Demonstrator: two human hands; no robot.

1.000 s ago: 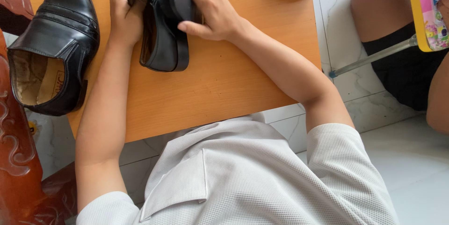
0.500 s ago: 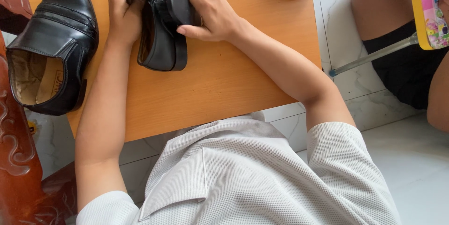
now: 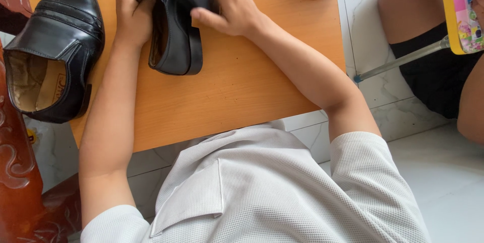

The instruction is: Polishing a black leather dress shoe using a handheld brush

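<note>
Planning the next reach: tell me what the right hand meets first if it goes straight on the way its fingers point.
The right hand points toward the left hand; first in line is the black shoe it already touches.

Single head cam, no second view to overlap. It looks steeply down over the wearer's own grey shirt [image 3: 282, 192] at the orange tabletop [image 3: 242, 86] — close range, table edge nearest the chest. The tabletop's far part is cut off at the frame top. Right of the table, tiled floor [image 3: 433, 172] fills the frame; left of it, a carved brown chair [image 3: 15, 172].
</note>
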